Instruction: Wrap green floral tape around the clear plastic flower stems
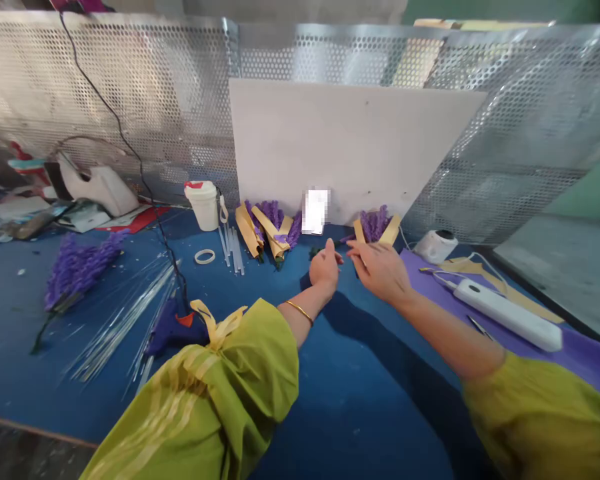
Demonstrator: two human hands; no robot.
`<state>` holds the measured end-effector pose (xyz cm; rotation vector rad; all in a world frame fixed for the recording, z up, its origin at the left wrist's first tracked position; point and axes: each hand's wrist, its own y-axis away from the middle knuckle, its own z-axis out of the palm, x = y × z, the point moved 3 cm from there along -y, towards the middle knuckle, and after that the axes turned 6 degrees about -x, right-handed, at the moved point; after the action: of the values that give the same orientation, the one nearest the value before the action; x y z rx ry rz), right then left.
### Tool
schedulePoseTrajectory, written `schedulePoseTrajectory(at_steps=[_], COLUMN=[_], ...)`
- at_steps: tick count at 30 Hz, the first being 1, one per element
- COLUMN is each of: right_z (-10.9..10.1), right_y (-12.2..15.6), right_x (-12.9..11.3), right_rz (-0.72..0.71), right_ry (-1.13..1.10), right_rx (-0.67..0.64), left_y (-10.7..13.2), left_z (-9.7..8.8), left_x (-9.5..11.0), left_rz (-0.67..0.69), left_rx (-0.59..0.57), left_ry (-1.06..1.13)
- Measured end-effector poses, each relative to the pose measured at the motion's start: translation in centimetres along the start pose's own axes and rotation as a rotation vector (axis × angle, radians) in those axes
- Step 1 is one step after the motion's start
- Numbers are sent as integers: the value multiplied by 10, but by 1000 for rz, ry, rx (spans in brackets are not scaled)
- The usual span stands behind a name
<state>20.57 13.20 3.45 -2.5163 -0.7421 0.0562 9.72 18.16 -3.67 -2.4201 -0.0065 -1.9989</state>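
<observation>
Both my arms, in yellow-green sleeves, reach forward over a blue table. My left hand, a gold bangle on its wrist, has its fingers curled in a pinch; what they hold is too small to make out. My right hand is close beside it, fingers together around a tan paper strip that runs up to a purple flower bunch wrapped in tan paper. More wrapped purple bunches lie just left of my hands, against a white board.
A white lidded tub, a tape ring and clear sticks lie at the left. A loose purple flower pile, thin wires, and a blue glue gun are nearer. A white device rests on purple sheet at right. Perforated metal walls stand behind.
</observation>
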Motion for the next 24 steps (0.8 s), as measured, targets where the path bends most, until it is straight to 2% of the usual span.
schedulePoseTrajectory(at_steps=[4,9,16,24], right_z=[19,50,81,97], right_y=[-57,-96,-111,-113], right_x=[39,68,64,72], right_rz=[-207,-359,-542,-545], right_ry=[198,294,342,309], right_rx=[-60,-195,-298,-311], left_y=[-1,0,4,7], left_z=[8,14,17,17], left_x=[4,4,4,7], left_rz=[63,120,159,205], left_rx=[-88,-135,-159,-168], left_ry=[-305,-415,-490,-536])
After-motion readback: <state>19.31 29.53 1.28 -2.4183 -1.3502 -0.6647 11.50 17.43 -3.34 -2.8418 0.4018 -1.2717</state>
